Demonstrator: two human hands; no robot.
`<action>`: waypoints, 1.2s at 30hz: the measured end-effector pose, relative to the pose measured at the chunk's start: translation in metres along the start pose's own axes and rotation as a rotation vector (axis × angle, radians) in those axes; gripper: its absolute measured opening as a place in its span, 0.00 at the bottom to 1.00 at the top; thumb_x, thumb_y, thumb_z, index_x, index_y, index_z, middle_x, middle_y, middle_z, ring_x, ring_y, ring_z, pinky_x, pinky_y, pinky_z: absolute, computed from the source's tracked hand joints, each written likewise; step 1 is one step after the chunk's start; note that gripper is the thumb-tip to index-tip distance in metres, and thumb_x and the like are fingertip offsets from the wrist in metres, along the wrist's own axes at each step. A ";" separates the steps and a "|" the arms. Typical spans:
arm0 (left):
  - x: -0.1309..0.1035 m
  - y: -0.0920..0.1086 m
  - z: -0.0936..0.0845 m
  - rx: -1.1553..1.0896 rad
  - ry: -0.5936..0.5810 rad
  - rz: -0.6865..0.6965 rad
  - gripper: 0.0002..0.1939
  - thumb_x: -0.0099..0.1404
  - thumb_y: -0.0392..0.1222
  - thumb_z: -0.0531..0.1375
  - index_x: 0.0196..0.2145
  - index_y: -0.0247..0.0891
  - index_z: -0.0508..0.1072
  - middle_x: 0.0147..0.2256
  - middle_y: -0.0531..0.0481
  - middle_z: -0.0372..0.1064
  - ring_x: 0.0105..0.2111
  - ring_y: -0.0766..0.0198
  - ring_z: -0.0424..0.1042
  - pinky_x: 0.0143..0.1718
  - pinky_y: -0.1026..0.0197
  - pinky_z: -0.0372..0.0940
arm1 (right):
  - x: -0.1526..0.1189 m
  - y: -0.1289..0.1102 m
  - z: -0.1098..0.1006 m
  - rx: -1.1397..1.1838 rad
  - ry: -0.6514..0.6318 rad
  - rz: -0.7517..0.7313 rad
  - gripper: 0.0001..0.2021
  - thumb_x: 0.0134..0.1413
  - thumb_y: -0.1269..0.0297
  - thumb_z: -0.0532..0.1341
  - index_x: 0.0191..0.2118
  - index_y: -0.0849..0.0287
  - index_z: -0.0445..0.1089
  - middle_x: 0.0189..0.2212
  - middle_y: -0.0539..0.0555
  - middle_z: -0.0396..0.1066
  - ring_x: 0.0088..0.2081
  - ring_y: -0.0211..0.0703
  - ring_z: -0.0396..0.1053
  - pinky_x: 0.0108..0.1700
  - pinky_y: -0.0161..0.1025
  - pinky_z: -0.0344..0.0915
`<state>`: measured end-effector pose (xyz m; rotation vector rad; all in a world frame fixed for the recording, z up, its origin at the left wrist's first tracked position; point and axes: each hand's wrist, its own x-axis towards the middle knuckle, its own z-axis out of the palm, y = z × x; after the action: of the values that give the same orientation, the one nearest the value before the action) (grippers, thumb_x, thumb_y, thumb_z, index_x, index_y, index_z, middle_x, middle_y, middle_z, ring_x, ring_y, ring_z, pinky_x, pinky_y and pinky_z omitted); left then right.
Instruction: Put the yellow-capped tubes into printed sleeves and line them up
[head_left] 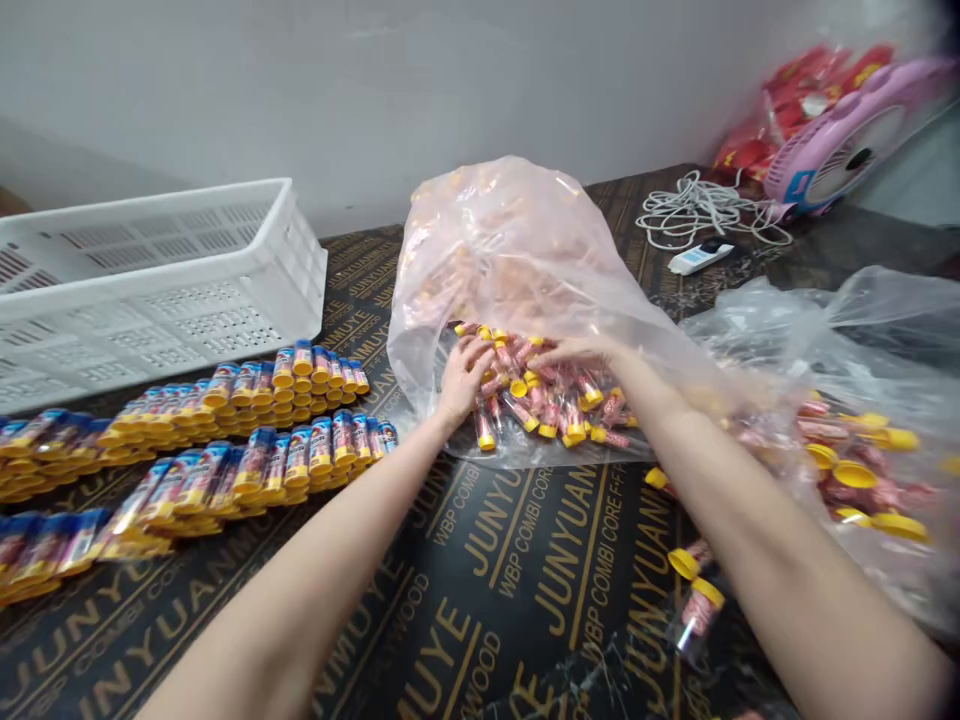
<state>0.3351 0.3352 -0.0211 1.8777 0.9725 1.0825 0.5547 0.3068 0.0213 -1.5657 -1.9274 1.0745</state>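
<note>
A big translucent plastic bag (517, 240) lies with its mouth toward me, full of small clear tubes with yellow caps and pink-red contents. Several of these tubes (551, 405) spill onto the bag's lower lip. At the left of the opening, my left hand (466, 372) touches the tubes with its fingers bent and apart. My right hand (581, 352) reaches over the pile from the right, its fingers stretched leftward and partly hidden among the tubes. No tube is visibly gripped in either hand.
Rows of blue-topped labelled tubes (255, 465) lie stacked at left, before a white perforated crate (187, 290). Loose tubes (701, 605) lie near my right forearm. Another clear bag (847, 320) stands at right, with a white cable (705, 210) and pink fan (847, 150) behind.
</note>
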 end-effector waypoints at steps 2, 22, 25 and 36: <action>-0.020 0.007 0.002 -0.045 -0.023 0.005 0.15 0.64 0.46 0.54 0.44 0.38 0.73 0.53 0.45 0.61 0.56 0.60 0.59 0.59 0.56 0.51 | -0.013 -0.013 0.005 -0.005 -0.115 -0.027 0.16 0.49 0.58 0.65 0.42 0.62 0.70 0.40 0.52 0.71 0.42 0.44 0.68 0.46 0.44 0.66; -0.198 0.076 -0.012 -0.043 -0.366 0.071 0.20 0.62 0.52 0.56 0.50 0.46 0.70 0.59 0.44 0.54 0.60 0.53 0.53 0.60 0.48 0.50 | -0.203 -0.077 0.094 -0.482 -0.268 0.062 0.34 0.41 0.51 0.66 0.57 0.46 0.62 0.46 0.58 0.62 0.50 0.58 0.61 0.53 0.54 0.55; -0.210 0.081 -0.011 0.007 -0.393 0.077 0.22 0.62 0.53 0.56 0.53 0.48 0.68 0.61 0.45 0.52 0.61 0.53 0.51 0.61 0.46 0.48 | -0.226 -0.089 0.091 -0.623 -0.268 0.112 0.40 0.35 0.63 0.68 0.59 0.44 0.59 0.51 0.62 0.62 0.54 0.64 0.59 0.56 0.62 0.48; -0.246 0.096 -0.003 0.107 -0.517 0.043 0.25 0.64 0.56 0.52 0.58 0.57 0.61 0.65 0.52 0.45 0.65 0.49 0.40 0.62 0.36 0.33 | -0.067 -0.119 0.064 -0.649 0.252 0.080 0.19 0.54 0.63 0.61 0.53 0.58 0.66 0.56 0.60 0.60 0.56 0.54 0.59 0.56 0.51 0.57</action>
<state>0.2684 0.0798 -0.0188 2.1240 0.6986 0.5248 0.4518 0.2170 0.0855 -2.0008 -2.1586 0.2424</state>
